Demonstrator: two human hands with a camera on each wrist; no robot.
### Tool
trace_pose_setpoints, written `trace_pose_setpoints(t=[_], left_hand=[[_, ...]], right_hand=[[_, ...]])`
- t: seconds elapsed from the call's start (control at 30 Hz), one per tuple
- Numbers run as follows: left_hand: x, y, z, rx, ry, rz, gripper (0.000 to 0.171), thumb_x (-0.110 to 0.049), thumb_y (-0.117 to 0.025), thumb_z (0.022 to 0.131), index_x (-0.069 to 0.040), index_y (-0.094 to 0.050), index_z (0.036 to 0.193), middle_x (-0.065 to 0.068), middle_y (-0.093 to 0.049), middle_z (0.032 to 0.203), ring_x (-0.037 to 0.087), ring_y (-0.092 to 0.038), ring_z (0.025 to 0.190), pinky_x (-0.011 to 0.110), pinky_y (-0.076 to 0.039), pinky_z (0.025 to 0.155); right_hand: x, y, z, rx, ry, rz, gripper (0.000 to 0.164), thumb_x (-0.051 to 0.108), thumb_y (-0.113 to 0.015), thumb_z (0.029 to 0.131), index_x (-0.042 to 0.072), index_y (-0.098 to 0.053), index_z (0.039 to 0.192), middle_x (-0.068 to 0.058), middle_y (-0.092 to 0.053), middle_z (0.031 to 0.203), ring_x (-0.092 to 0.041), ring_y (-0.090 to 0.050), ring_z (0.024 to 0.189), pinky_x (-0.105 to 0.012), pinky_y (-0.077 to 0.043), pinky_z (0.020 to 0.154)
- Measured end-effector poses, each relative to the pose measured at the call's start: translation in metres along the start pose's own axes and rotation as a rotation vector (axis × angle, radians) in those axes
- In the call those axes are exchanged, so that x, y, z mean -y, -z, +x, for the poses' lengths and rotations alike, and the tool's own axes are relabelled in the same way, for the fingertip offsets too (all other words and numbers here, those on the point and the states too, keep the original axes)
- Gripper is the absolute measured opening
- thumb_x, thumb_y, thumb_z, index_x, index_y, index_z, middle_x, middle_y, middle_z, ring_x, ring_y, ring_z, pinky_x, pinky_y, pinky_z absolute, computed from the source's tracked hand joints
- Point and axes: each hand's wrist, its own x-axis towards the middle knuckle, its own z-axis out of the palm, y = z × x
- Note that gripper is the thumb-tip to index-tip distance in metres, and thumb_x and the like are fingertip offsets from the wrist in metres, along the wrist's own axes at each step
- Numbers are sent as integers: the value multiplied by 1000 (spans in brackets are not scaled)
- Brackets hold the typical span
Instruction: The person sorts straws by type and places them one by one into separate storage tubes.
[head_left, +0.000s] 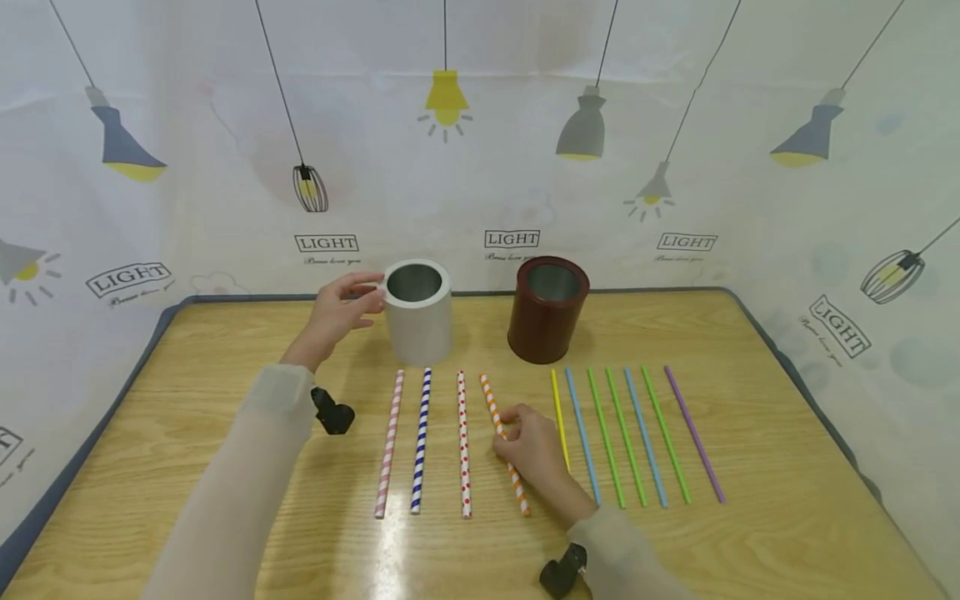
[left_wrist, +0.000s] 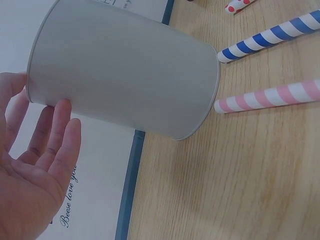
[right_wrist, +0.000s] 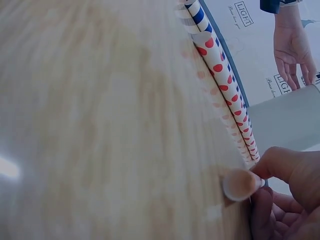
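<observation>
At the left side of a white can [head_left: 420, 329], my left hand [head_left: 340, 315] has its fingertips at the wall and upper rim, fingers extended in the left wrist view. My right hand [head_left: 536, 446] pinches an orange-and-white striped paper straw [head_left: 519, 487] between thumb and fingers near its middle; the straw lies along the table. To its left lie a red-dotted straw [head_left: 463, 450], a blue-striped straw [head_left: 422, 442] and a pink-striped straw [head_left: 389, 446]. The right wrist view shows the orange straw's end [right_wrist: 239, 185] close up, beside the thumb.
A dark red can [head_left: 547, 321] stands upright right of the white one. Several thin plain straws lie in a row on the right, from a yellow straw [head_left: 557, 400] to a purple straw [head_left: 695, 433]. Behind the wooden table [head_left: 780, 500] hangs a lamp-printed cloth [head_left: 510, 183].
</observation>
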Motion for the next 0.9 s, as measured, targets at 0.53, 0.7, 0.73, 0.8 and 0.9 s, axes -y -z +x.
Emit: trace_pose_setpoints(t=[0.53, 0.7, 0.73, 0.8, 0.9], left_hand=[[1, 0, 0, 11, -4, -5, 51, -33, -60, 89, -10, -48, 132, 16, -49, 125, 31, -56, 103, 36, -51, 81], [0, -2, 0, 8, -1, -3, 50, -33, -60, 89, -10, -48, 132, 16, -49, 125, 24, -58, 98, 38, -51, 82], [0, -2, 0, 7, -2, -1, 50, -33, -60, 89, -10, -48, 132, 16, -49, 125, 23, -58, 97, 38, -51, 82], [0, -1, 1, 6, 0, -2, 50, -33, -60, 89, -11, -48, 132, 16, -49, 124, 21, -58, 95, 38, -51, 82], [2, -1, 2, 5, 4, -8, 50, -33, -60, 89, -11, -48, 132, 16, -50, 124, 22, -58, 96, 38, -50, 82]], right_hand=[[8, 3, -5, -3, -24, -31, 25, 7, -63, 65, 4, -64, 90, 5, -52, 61, -8, -45, 52, -22, -38, 44], [8, 9, -7, 6, -26, 8, 26, 6, -62, 68, 2, -63, 93, 4, -54, 62, -8, -46, 52, -23, -40, 45], [8, 11, -6, 1, -20, 14, 25, 6, -62, 68, 2, -63, 94, 4, -55, 62, -8, -47, 51, -24, -41, 45], [8, 14, -6, -12, -2, 15, 26, 6, -62, 69, 2, -64, 94, 4, -56, 64, -7, -48, 52, -24, -41, 47], [10, 20, -4, -33, 18, 14, 25, 6, -63, 70, 3, -65, 95, 4, -58, 67, -6, -49, 52, -24, -41, 47]])
